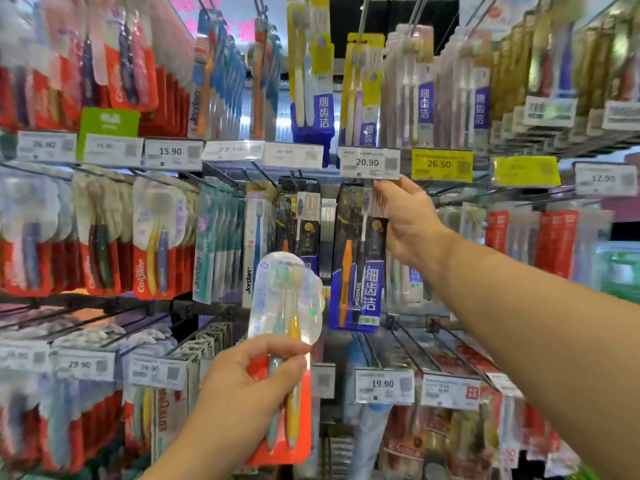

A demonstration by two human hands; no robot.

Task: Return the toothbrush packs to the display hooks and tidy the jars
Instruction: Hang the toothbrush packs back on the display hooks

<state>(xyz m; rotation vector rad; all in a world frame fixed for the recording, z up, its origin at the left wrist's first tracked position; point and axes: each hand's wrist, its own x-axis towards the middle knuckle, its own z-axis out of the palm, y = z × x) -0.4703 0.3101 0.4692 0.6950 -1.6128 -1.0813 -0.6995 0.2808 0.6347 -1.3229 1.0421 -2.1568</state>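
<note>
Left hand grip pinches red-backed toothbrush pack; right hand grip curls round top of hanging black-blue pack.

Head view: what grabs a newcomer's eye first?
The left hand at bottom centre, gripping a red-backed two-brush toothbrush pack. Then the right hand, reaching up to the top of a hanging dark blue pack just under the 20.90 price tag.

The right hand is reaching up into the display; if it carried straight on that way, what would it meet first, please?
Probably the 20.90 price tag: the right hand points up at its lower edge, fingertips nearly touching, while pinching the dark toothbrush pack. Depth is unclear.
</note>
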